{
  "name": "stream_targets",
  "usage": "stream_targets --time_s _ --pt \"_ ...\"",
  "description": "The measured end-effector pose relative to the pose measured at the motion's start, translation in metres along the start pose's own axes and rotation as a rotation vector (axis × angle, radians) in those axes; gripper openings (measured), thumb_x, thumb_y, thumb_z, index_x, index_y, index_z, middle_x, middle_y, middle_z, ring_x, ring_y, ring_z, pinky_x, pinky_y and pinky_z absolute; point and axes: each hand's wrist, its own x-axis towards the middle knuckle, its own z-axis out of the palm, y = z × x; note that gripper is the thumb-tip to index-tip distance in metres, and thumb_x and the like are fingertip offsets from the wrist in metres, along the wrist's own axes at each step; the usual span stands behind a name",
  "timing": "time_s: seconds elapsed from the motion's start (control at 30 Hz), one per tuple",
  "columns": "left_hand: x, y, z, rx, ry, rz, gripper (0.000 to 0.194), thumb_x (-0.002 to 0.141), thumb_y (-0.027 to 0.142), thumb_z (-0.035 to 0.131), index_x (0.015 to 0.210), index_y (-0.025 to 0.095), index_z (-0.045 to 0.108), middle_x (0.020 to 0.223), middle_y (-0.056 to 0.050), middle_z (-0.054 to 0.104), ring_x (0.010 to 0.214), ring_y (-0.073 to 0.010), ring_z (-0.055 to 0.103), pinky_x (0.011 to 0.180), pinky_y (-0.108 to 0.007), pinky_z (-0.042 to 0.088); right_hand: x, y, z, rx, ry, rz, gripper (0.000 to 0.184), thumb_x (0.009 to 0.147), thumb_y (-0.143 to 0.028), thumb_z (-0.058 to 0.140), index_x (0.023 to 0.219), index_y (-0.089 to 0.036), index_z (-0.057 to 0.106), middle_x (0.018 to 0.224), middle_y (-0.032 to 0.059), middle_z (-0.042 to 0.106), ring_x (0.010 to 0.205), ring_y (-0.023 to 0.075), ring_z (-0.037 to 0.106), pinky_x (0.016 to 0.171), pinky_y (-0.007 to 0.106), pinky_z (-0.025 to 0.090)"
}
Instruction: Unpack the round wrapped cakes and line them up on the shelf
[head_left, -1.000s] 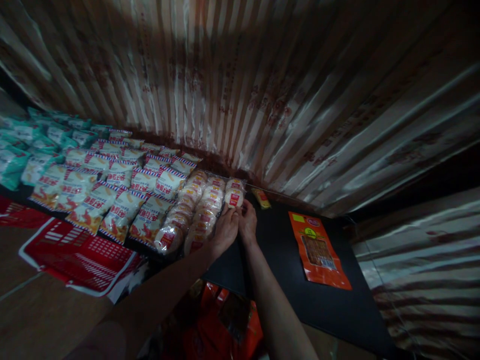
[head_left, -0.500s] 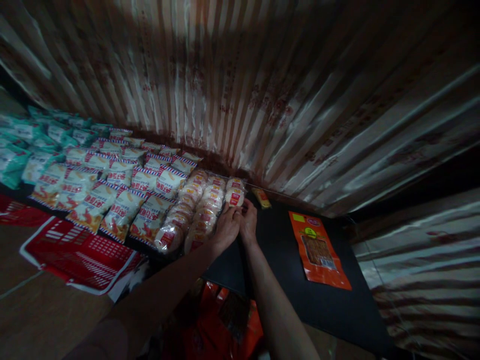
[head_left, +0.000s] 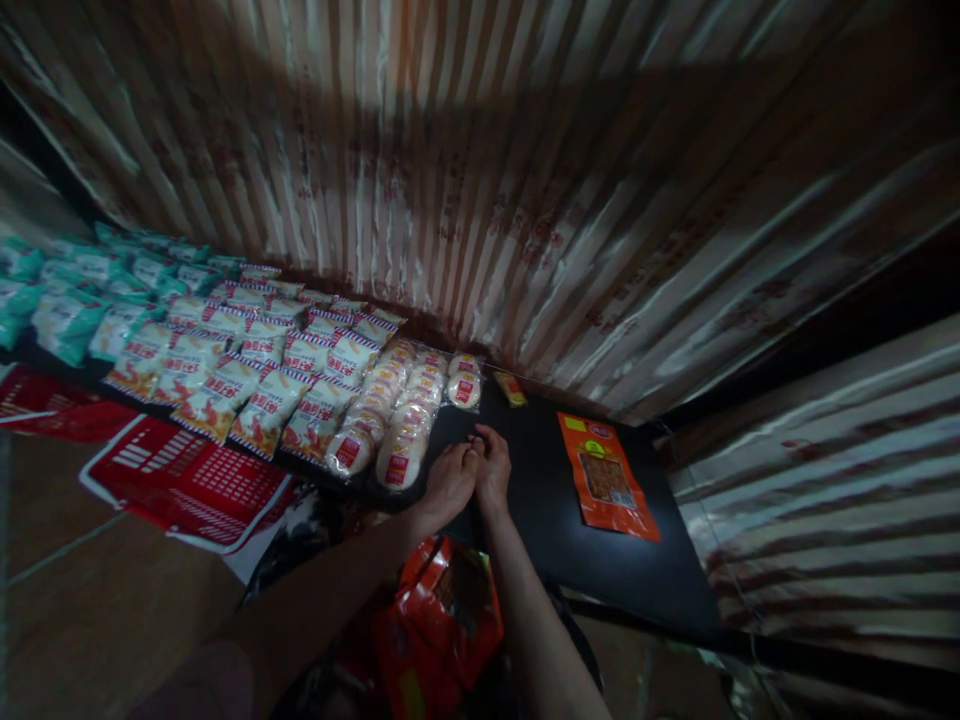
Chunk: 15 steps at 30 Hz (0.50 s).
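Observation:
My left hand (head_left: 450,487) and my right hand (head_left: 492,470) meet over the black table, fingers curled and touching. Anything between them is hidden. Just beyond my fingertips lies a short row of round white crackers in clear wrappers (head_left: 464,390), apart from the hands. To its left run two longer rows of the same wrapped crackers (head_left: 405,455). A small yellow packet (head_left: 511,389) rests on the table behind my right hand. Farther right, an orange snack bag (head_left: 606,480) lies flat.
White snack bags with striped edges (head_left: 259,405) and teal bags (head_left: 71,325) fill the left of the black table (head_left: 622,575). Red baskets (head_left: 187,485) stand below its front edge. More orange bags (head_left: 442,630) are beneath my forearms. A pleated curtain (head_left: 465,200) hangs behind.
Both hands have drawn back towards me from the short cracker row, which now lies uncovered on the table. The whole view has shifted slightly.

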Motion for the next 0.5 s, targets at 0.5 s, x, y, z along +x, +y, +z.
stream_targets --time_s 0.5 --pt "-0.091 -0.06 0.001 -0.085 0.101 0.184 0.021 0.083 0.013 0.037 0.083 0.018 0.057 0.089 -0.006 0.063 0.086 -0.0158 0.058 0.085 -0.03 0.046 -0.13 -0.013 -0.018 -0.005 -0.069 -0.131 0.031 0.082 -0.026 0.04 0.091 -0.017 0.068 0.1 0.011 0.062 0.095 0.0191 0.058 0.089 0.035 0.046"
